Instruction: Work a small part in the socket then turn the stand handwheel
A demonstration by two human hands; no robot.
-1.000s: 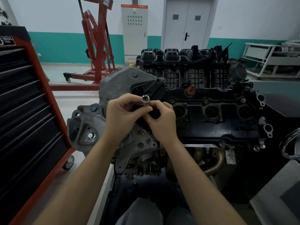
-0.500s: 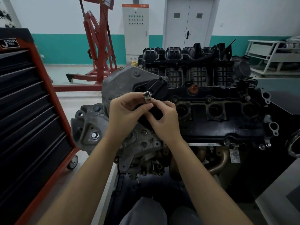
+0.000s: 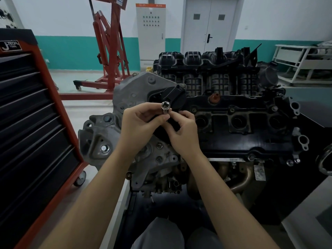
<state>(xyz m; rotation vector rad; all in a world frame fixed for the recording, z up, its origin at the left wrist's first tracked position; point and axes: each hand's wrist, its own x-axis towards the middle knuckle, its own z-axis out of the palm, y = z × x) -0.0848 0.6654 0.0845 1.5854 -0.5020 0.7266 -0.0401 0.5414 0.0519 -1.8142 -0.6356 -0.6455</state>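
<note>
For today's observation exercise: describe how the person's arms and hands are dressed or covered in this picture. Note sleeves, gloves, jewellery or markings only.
Both forearms are bare up to the bottom edge of the picture; no sleeve shows. The left hand and the right hand wear no gloves. No watch, ring, bracelet or marking can be seen on either wrist or on the fingers.

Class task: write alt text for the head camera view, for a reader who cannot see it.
Two bare hands hold a small metal socket up over a car engine, the left hand pinching it and the right hand touching its lower end. A red tool cabinet stands to the left, a red engine hoist behind.
</note>
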